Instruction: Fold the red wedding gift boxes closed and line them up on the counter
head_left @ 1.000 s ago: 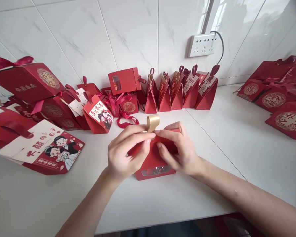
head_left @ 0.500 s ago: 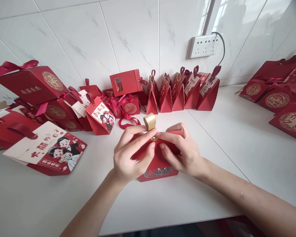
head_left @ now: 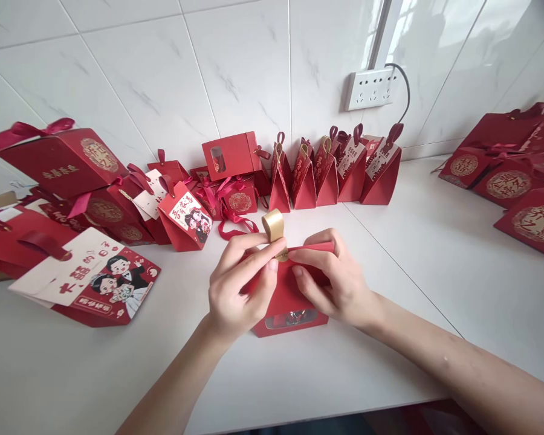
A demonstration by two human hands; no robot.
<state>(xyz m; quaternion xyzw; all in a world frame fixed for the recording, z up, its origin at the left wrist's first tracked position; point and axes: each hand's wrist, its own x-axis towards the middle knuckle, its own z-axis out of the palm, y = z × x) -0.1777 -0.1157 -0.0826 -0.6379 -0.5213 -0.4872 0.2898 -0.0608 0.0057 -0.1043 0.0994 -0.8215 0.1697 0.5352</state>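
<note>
In front of me on the white table stands a red gift box (head_left: 276, 299) with a clear window low on its near face; something shiny shows through it. A gold strap loop (head_left: 273, 223) rises from the box's top. My left hand (head_left: 242, 284) pinches the base of this loop between thumb and fingers. Around the upper right edge of the box, my right hand (head_left: 338, 278) is closed, with its index fingertip beside the strap's base and its thumb against the near face. The fastening under my fingertips is mostly hidden.
Several upright red gift bags (head_left: 329, 175) line the tiled wall. Stacked red boxes (head_left: 63, 160) and a bag with a cartoon couple (head_left: 118, 278) stand at left. More red boxes (head_left: 508, 181) are at right. A power strip (head_left: 372, 87) hangs on the wall.
My left fingertips have shifted slightly at the strap's base, and my right index finger has edged nearer to it. The whole view has moved a little; the box stays in place.
</note>
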